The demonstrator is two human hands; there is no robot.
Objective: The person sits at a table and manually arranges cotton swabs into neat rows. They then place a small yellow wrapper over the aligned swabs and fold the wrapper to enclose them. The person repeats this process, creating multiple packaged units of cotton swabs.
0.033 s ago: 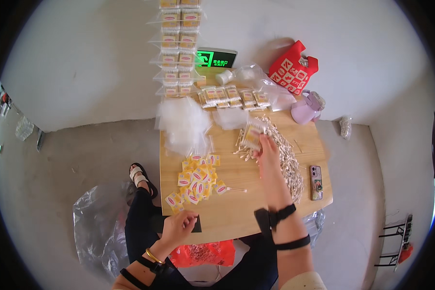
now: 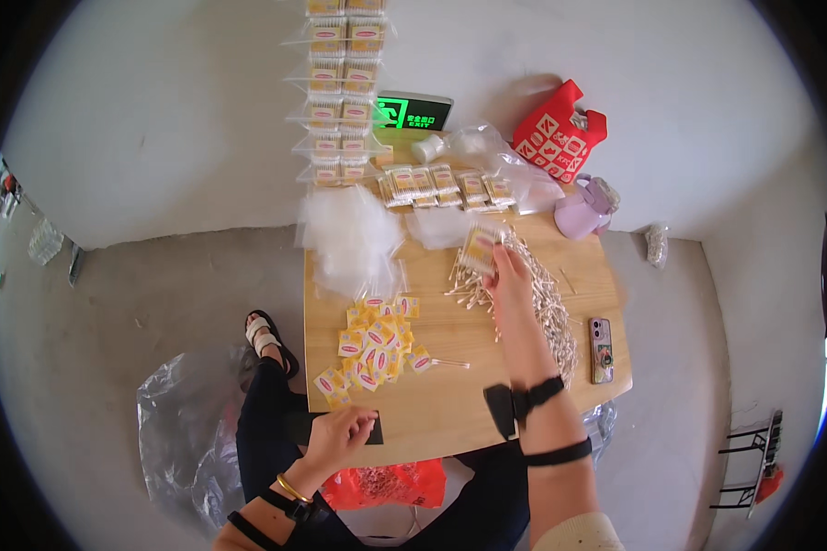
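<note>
My right hand (image 2: 511,277) pinches a small clear packet of cotton swabs (image 2: 479,246) with a yellow and white label, held above the table's middle. Beneath and beside it spreads a long heap of loose cotton swabs (image 2: 551,317). Down at the near table edge, my left hand (image 2: 342,434) is closed, fingers curled, with nothing visible in it. A dark flat piece (image 2: 374,430) lies beside its fingertips. Ahead of that hand is a pile of yellow and white paper labels (image 2: 374,347), with a few swabs (image 2: 450,363) at its right side.
Clear plastic bags (image 2: 351,237) are piled at the left of the table, with filled swab packets (image 2: 423,186) behind. Strips of packets (image 2: 342,78) rise against the wall. A red bag (image 2: 560,133), a lilac container (image 2: 586,209) and a phone (image 2: 601,349) line the right side.
The packet in my right hand has tilted slightly, its label now plainer to see. My left hand stays where it was.
</note>
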